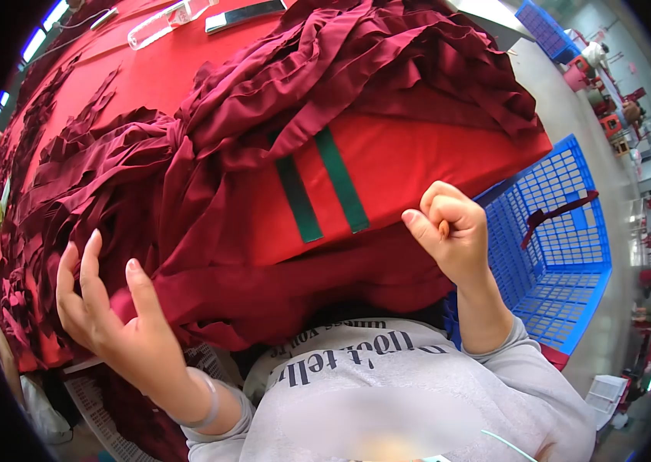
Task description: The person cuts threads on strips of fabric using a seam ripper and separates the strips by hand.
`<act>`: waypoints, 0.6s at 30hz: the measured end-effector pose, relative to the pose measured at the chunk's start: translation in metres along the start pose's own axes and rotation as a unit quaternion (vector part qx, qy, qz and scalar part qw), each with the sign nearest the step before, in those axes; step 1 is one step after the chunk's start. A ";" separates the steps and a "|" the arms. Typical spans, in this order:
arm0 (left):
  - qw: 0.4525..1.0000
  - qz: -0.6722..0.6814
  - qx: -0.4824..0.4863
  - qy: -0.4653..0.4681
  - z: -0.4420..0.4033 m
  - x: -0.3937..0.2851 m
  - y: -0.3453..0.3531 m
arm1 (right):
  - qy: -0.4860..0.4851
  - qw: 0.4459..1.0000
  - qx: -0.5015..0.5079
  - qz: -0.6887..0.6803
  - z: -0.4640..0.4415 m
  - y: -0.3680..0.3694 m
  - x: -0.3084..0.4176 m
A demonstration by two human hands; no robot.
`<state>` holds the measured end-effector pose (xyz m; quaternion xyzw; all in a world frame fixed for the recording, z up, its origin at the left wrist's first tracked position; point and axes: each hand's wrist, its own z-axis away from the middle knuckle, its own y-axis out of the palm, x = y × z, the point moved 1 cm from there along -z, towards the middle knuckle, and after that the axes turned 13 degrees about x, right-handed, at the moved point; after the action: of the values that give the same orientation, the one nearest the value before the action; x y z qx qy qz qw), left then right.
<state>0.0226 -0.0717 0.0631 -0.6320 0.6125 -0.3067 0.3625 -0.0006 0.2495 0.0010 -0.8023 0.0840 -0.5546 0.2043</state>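
My left hand [114, 319] is raised over the left part of the dark red fabric [210, 296], its fingers spread and holding nothing. A light band circles its wrist. To the right, my right hand [456, 231] is curled into a fist above the front edge of the red tabletop [410, 169]. A small orange-brown tip [443, 229] pokes out of the fist; the rest of that thing is hidden in the fingers. Two dark green strips [338, 181] lie side by side on the tabletop between my hands. The dark red fabric also hangs over the edge in front of my body.
Dark red fabric strips [356, 69] are heaped at the back and left of the table. A clear plastic bottle [164, 27] and a dark flat object [244, 15] lie beyond. At the right stands a blue plastic basket [564, 246], with a dark red strip over its rim.
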 end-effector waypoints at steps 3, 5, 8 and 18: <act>0.973 0.172 0.062 0.138 -0.014 -0.051 0.009 | -0.002 0.998 0.055 -0.027 0.001 0.012 0.003; 0.943 0.253 0.125 0.175 -0.021 -0.084 0.042 | 0.013 0.995 0.090 -0.047 0.003 0.019 0.006; 0.964 0.152 0.159 0.151 -0.028 -0.101 0.096 | 0.010 0.993 0.112 -0.039 0.008 0.021 0.009; 0.894 0.317 0.253 0.190 -0.043 -0.072 0.057 | 0.306 0.805 0.179 -0.475 0.001 0.007 -0.003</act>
<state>-0.0488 -0.0027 0.0430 -0.2213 0.7392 -0.4345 0.4647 0.0000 0.2448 -0.0045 -0.4796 -0.3499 -0.8045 0.0189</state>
